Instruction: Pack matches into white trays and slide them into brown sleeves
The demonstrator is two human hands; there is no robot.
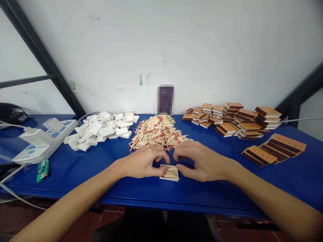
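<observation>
Near the front of the blue table, a small white matchbox tray [174, 178] lies with its open side up. A layer of red-tipped matches [170, 173] rests in it. Over the tray's left end is my left hand [145, 162], thumb at the matches and bent fingers apart from the thumb. My right hand [203, 161] curves in from the other side, its thumb tip by the tray's right end and its index finger spread away from it. Neither hand shows anything in its grasp. Just beyond both hands rises a large heap of loose matches [157, 132].
White empty trays [101, 129] are piled at the back left, near a power strip [47, 141] with chargers and a green packet [42, 169]. Stacked matchbox sleeves [246, 116] and a fanned row of boxes [275, 149] lie right. A blurred dark rectangle [166, 99] stands against the wall.
</observation>
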